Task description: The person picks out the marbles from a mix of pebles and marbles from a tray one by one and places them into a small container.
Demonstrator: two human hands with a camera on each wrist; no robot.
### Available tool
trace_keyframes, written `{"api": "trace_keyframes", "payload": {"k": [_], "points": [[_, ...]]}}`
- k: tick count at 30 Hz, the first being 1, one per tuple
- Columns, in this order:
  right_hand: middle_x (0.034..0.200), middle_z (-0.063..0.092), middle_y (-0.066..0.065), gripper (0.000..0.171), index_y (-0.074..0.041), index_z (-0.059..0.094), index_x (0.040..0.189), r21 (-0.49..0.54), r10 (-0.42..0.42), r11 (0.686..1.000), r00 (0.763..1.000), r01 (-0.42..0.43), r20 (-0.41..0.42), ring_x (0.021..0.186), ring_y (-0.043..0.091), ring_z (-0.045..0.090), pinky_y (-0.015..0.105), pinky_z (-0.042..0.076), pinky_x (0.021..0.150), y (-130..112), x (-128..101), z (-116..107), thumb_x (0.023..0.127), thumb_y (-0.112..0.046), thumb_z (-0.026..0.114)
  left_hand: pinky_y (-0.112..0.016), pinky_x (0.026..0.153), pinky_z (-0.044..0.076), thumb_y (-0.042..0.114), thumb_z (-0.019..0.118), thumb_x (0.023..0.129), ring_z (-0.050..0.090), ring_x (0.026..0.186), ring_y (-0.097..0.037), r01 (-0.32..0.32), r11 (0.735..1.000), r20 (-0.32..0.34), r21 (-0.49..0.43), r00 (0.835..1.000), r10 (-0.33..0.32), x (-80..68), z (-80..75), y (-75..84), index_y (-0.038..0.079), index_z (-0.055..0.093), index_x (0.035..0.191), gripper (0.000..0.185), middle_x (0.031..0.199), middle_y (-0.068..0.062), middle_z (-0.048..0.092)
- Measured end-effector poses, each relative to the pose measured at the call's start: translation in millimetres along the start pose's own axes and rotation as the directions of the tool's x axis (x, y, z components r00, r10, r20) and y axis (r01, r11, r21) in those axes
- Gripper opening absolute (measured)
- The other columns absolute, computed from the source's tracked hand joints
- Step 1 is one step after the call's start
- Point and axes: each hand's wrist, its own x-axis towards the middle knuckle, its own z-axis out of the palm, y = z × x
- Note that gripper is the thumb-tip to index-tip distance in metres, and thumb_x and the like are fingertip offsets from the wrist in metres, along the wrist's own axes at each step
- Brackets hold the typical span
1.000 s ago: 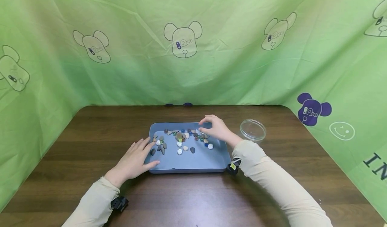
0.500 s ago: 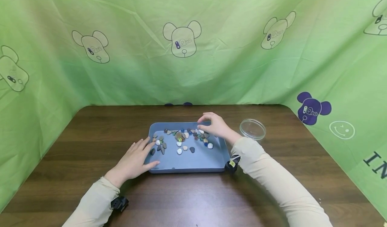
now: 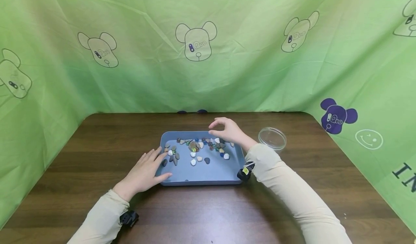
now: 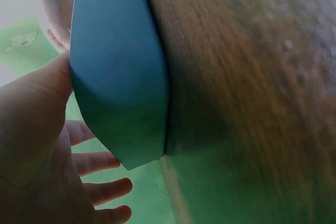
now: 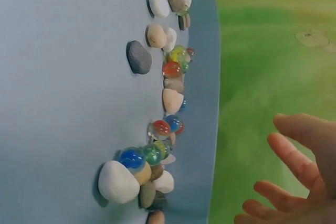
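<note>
Head view: right hand (image 3: pixel 229 131) held empty, fingers loosely spread, above stones and marbles (image 3: pixel 208 148) in blue tray (image 3: pixel 208 173); left wrist view: left hand (image 4: pixel 37 145) laid flat against tray wall; right wrist view: marbles (image 5: pixel 157 153) judged liable to be scattered by a careless dip.

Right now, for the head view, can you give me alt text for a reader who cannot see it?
A person's left hand rests flat against the near left corner of a blue tray of pebbles and glass marbles, while the right hand hovers over its far right side. A clear round dish stands right of the tray on a wooden table.
</note>
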Motion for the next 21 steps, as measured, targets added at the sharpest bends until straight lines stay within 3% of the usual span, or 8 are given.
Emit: {"api": "trace_keyframes", "payload": {"k": [7, 21], "points": [[0.141, 0.044, 0.022, 0.024, -0.004, 0.067, 0.106, 0.045, 0.026, 0.999, 0.998, -0.029, 0.065, 0.136, 0.036, 0.036, 0.053, 0.028, 0.112, 4.3, 6.2, 1.7, 0.087, -0.017, 0.064, -0.06, 0.109, 0.027, 0.044, 0.059, 0.088, 0.033, 0.134, -0.045, -0.004, 1.0, -0.001, -0.001, 1.0, 0.004, 0.2, 0.2, 0.3, 0.003, 0.043, 0.138, 0.067, 0.148, -0.024, 0.033], [0.143, 0.043, 0.021, 0.019, -0.007, 0.07, 0.098, 0.0, -0.033, 0.999, 0.975, 0.034, 0.221, 0.136, 0.037, 0.035, 0.053, 0.024, 0.114, 21.8, 11.0, 6.2, 0.082, -0.017, 0.07, -0.059, 0.109, 0.028, 0.044, 0.06, 0.087, 0.035, 0.134, -0.044, -0.01, 1.0, -0.011, 0.004, 1.0, 0.01, 0.5, 2.6, -1.0, 0.003, 0.043, 0.138, 0.067, 0.147, -0.025, 0.033]]}}
